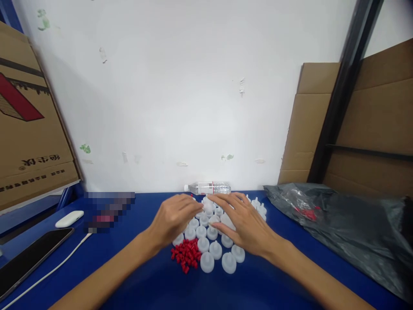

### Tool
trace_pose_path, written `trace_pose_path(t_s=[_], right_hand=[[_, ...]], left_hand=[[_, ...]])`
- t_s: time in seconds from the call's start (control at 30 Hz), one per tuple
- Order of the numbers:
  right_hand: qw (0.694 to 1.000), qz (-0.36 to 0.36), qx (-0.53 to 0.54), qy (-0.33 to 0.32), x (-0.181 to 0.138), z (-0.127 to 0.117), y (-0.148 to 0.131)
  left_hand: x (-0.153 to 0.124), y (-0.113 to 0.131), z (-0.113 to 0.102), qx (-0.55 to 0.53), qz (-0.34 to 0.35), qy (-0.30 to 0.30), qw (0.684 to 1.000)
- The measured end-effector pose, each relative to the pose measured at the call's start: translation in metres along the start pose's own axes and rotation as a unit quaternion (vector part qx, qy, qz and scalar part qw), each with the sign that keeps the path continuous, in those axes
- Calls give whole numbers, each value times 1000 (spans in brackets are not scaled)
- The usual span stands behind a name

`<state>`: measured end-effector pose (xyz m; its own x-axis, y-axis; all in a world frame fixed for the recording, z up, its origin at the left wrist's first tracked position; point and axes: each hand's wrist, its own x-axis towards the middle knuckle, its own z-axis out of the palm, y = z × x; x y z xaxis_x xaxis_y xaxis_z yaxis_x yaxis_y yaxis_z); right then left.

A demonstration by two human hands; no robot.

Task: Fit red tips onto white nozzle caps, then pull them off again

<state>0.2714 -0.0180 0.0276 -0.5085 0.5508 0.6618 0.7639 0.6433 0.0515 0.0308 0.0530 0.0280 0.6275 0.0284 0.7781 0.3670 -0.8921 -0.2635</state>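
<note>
My left hand [176, 216] reaches over a cluster of white spouted caps [207, 261], its fingers close together. A white spouted cap [208, 210] appears at its fingertips, slightly blurred; the thumb is hidden. Across from it, my right hand [243, 221] hovers above the right side of the cluster. Its thumb and fingers are spread apart, with white caps showing beneath and between them. Most caps stand on their round bases, spouts up. Beside the caps, below my left hand, lies a heap of small red tips [186, 255]. Both hands hide part of the cluster.
A clear plastic bottle [209, 188] lies along the white wall. At left are a phone [35, 258], a white case [69, 218], a white cable [54, 269] and a cardboard box [35, 129]. Right, a grey plastic sheet [338, 241] carries a clear bag [305, 204] with red pieces.
</note>
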Motion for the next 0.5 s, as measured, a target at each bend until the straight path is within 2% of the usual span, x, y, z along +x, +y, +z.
trace_pose_path(t_s=[0.07,0.13,0.3,0.4,0.5], right_hand=[[1000,-18,9,8,0,3,-2],[999,-36,13,22,-1,7,-1],[998,-48,21,22,-1,9,0],[998,-55,14,20,0,6,-1],[997,-74,-14,25,2,3,0]], left_hand=[[7,19,0,2,34,30,999],[10,30,1,44,42,21,998],[6,30,3,156,28,-81,984],[5,26,3,171,28,-146,974],[8,26,-1,162,31,-180,970]])
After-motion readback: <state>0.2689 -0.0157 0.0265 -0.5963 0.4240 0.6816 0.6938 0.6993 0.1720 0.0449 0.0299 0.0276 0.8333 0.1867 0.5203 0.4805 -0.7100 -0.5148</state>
